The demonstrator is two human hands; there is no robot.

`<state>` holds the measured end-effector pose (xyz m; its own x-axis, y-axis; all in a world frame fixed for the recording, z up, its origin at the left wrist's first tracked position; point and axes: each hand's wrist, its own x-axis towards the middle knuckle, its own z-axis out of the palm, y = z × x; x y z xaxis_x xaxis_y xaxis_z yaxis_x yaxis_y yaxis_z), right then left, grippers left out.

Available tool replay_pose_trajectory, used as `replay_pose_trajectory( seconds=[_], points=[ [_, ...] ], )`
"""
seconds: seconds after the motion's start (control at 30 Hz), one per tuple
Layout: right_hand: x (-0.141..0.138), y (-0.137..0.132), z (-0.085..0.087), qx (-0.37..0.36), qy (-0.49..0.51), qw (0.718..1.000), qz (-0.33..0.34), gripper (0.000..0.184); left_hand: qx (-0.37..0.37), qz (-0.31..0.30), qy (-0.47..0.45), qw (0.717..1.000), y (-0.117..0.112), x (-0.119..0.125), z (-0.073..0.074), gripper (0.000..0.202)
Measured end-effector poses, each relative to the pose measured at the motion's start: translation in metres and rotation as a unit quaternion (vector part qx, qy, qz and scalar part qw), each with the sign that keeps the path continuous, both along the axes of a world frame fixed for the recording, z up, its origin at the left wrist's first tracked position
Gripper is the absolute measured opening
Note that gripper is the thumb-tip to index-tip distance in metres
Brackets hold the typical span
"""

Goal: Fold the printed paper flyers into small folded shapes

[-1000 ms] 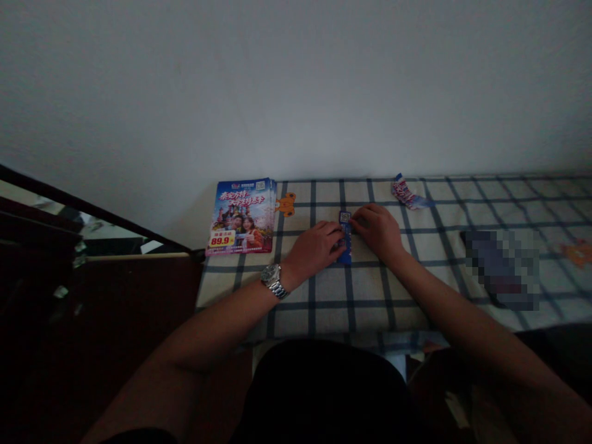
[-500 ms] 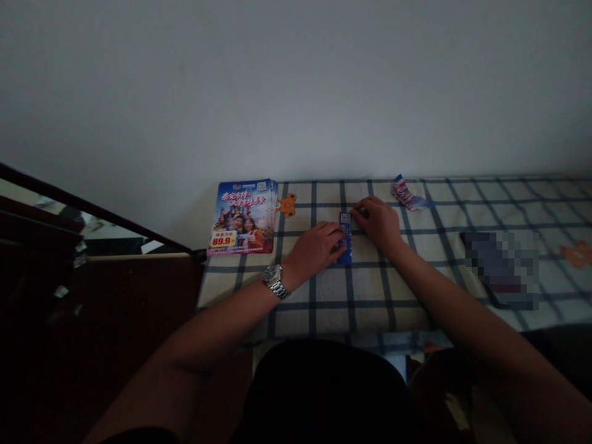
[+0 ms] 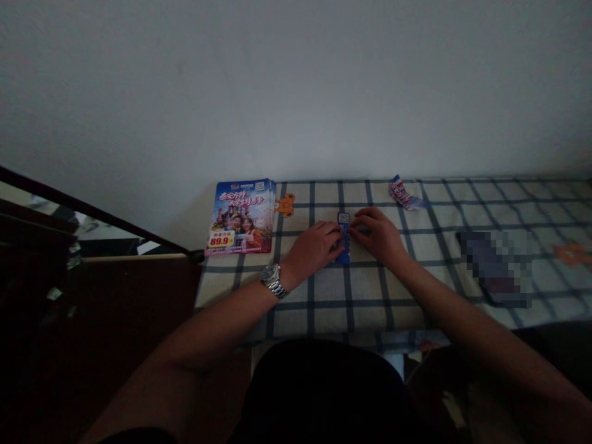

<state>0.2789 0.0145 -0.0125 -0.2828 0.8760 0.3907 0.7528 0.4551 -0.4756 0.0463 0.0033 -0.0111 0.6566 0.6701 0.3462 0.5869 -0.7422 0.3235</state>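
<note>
A narrow folded flyer (image 3: 343, 253), blue with a QR code at its far end, lies on the checked cloth between my hands. My left hand (image 3: 316, 246), with a metal watch at the wrist, holds it down from the left, fingers curled over its middle. On the other side, my right hand (image 3: 377, 233) has its bent fingers and thumb at the flyer's right edge. The exact contact of the right fingertips is hard to make out in the dim light. Left of both hands sits a stack of printed flyers (image 3: 240, 216), colourful side up.
A crumpled piece of printed paper (image 3: 407, 194) lies toward the wall, right of my hands. Farther right is a dark flat object (image 3: 494, 268), blurred by pixels. The checked cloth (image 3: 324, 308) covers the surface up to the wall (image 3: 296, 92). A dark rail (image 3: 92, 209) slants at left.
My right hand has slid from the flyer's far right corner a little toward me along its right edge. My left hand stays on the flyer. The view has shifted slightly.
</note>
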Motion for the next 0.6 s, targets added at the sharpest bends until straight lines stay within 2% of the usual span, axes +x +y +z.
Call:
replay_pose_trajectory(
  seconds=[0.13, 0.6],
  points=[
    [-0.0009, 0.0005, -0.0053, 0.003, -0.003, 1.000, 0.001, 0.009, -0.003, 0.001, -0.003, 1.000, -0.0003, -0.0002, 0.0000, 0.023],
    [0.0042, -0.0019, -0.0081, 0.003, -0.032, 0.999, 0.039, 0.010, -0.009, 0.004, 0.001, 1.000, -0.0009, -0.0008, 0.0005, 0.025]
  ],
)
